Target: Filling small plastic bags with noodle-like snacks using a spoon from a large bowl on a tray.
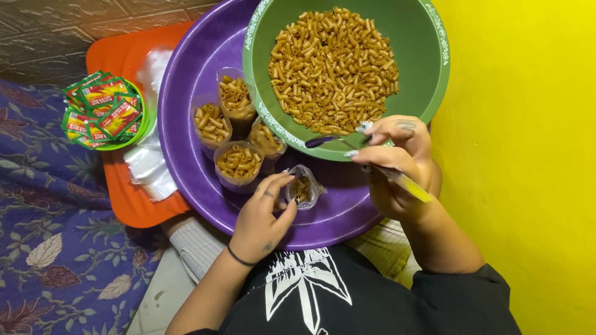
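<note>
Hands first, using the purple basin [186, 93] as the reference. Left hand [264, 217] sits at the basin's near rim, fingers pinched around the mouth of a small clear bag [304, 189] that's only partly filled with pasta. Right hand [397, 164] hovers just right of that bag, fingers closed on a spoon [372, 164] whose long axis runs diagonally, bowl end pointing up-left onto the green bowl [422, 93] of pasta. Filled bags [236, 133] stand deeper inside the basin.

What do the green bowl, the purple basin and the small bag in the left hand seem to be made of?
Green bowl: probably plastic, smooth with a soft sheen.
Purple basin: likely plastic too, glossy, even colour.
Small bag held by the left hand: thin clear plastic film, see-through and crinkled.
</note>
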